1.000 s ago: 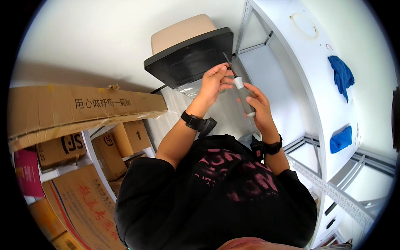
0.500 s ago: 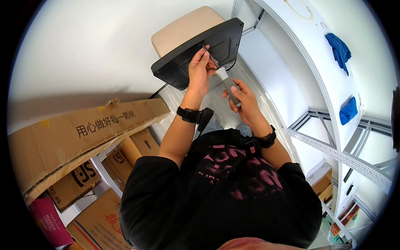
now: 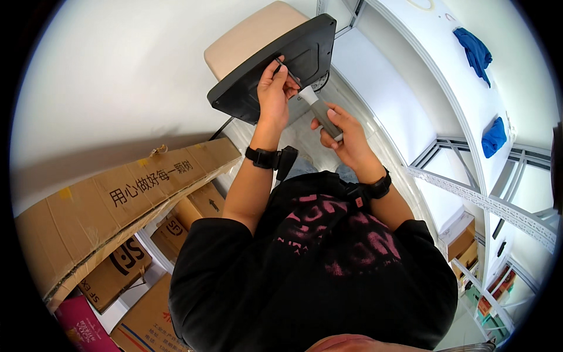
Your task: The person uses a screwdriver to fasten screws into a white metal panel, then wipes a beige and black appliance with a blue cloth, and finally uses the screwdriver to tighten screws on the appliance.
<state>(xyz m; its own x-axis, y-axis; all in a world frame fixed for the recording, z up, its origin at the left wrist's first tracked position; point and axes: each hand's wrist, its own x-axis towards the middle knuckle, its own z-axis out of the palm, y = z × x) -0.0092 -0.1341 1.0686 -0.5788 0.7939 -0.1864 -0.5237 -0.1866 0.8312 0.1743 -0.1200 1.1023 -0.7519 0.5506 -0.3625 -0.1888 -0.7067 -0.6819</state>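
Note:
A screwdriver (image 3: 324, 115) with a grey handle and white collar slants up and left toward the black underside panel (image 3: 314, 56) of a beige padded seat (image 3: 252, 36), which is tipped on its side. My right hand (image 3: 348, 138) is closed around the handle. Near the far end of the dark shaft, my left hand (image 3: 271, 97) pinches with thumb and index finger close to the panel. The other left fingers curl by the shaft. Whether a screw sits at the tip is too small to tell.
A long cardboard box (image 3: 135, 188) lies at the left, above more cartons (image 3: 202, 205) on a rack. White shelving with a metal frame (image 3: 487, 202) runs along the right. Blue cloths (image 3: 494, 138) lie on it. A white wall (image 3: 111, 76) rises behind the seat.
The whole view has shifted a little, with the seat now slightly higher and further left. Both hands keep their holds on the screwdriver.

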